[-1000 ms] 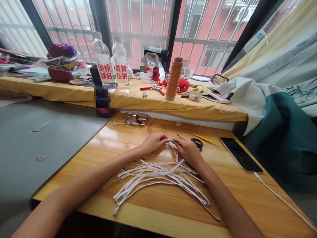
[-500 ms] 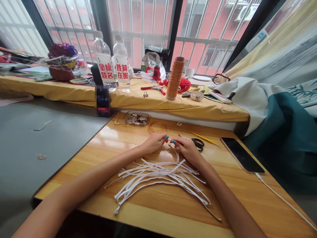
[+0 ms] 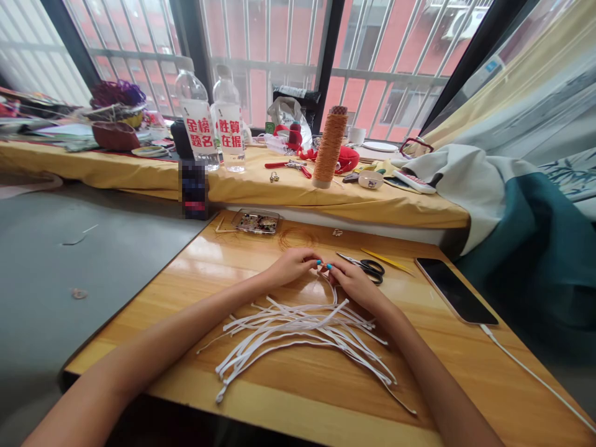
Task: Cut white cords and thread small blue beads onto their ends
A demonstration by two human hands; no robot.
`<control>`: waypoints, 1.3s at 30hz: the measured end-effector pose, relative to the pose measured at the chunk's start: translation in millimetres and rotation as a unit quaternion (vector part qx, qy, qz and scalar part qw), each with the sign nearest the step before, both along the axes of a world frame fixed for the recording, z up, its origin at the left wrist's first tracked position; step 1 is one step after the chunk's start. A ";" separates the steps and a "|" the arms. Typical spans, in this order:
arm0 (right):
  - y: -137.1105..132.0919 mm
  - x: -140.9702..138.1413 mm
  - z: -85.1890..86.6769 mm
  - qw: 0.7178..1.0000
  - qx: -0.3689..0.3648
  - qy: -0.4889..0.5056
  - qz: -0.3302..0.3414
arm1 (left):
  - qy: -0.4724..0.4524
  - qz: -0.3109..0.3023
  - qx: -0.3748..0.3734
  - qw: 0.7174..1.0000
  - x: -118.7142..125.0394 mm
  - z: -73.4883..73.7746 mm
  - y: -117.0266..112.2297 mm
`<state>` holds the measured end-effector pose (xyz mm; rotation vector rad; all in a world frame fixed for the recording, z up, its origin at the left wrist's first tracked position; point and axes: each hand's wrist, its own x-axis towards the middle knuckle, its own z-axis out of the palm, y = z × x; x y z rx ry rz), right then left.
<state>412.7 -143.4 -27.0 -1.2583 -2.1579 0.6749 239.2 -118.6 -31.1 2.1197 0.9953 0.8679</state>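
My left hand [image 3: 292, 265] and my right hand [image 3: 354, 282] meet fingertip to fingertip over the wooden table [image 3: 465, 372], both pinched on the end of one white elastic strip [image 3: 331, 287]. That strip runs down from my fingers into a loose pile of white elastic strips [image 3: 298, 332] spread between my forearms. Black-handled scissors [image 3: 367, 267] lie just right of my right hand. A thin coil of orange thread [image 3: 296, 237] lies on the table beyond my hands.
A phone [image 3: 455, 290] with a white cable [image 3: 535, 375] lies at the right. A small tray of beads [image 3: 256, 221] sits at the table's far edge. On the yellow-covered ledge [image 3: 279, 186] stand two bottles [image 3: 212, 124], an orange thread cone [image 3: 328, 148] and red pliers [image 3: 286, 166].
My fingertips have drawn closer together on the strip end. The arms and the pile have hardly moved.
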 end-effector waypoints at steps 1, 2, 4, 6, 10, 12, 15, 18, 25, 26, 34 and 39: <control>-0.1 0.0 0.3 1.000 -0.007 0.000 0.001 | -0.003 0.001 -0.002 1.000 -0.2 -0.5 0.4; -0.1 0.1 0.6 1.000 -0.013 0.001 0.001 | -0.006 0.001 -0.005 1.000 -0.4 -1.0 0.8; 0.3 0.2 1.0 1.000 -0.023 0.004 0.002 | -0.011 -0.003 -0.012 1.000 -0.8 -1.9 1.3; 0.9 0.2 1.4 1.000 -0.026 0.012 0.006 | -0.013 -0.008 -0.021 1.000 -1.1 -2.7 1.7; 1.2 -0.7 1.7 0.999 -0.023 0.022 0.007 | -0.019 -0.010 -0.044 0.999 -1.5 -4.5 2.7; 1.1 -1.5 1.0 0.999 -0.024 0.022 0.002 | -0.022 -0.012 -0.052 0.998 -1.7 -5.0 2.8; 1.5 -2.4 -0.8 0.999 -0.028 0.027 -0.010 | -0.018 -0.011 -0.052 0.998 -1.4 -3.5 1.1; 2.5 -2.3 -3.2 0.999 -0.033 0.035 -0.019 | -0.007 0.000 -0.021 1.000 0.4 -0.9 -2.8; 6.1 -0.8 -11.1 0.997 0.012 -0.071 -0.003 | 0.048 -0.002 0.116 0.992 3.6 -6.2 -5.9; 6.5 -0.7 -11.7 0.997 0.018 -0.081 -0.004 | 0.055 0.000 0.127 0.990 3.7 -7.9 -5.2; 8.3 -0.1 -10.6 0.994 0.042 -0.100 0.013 | 0.078 0.013 0.120 0.990 5.4 -10.4 -5.4; 7.5 0.6 -11.2 0.994 0.056 -0.095 0.017 | 0.039 0.007 -0.024 0.999 3.2 -6.9 -2.0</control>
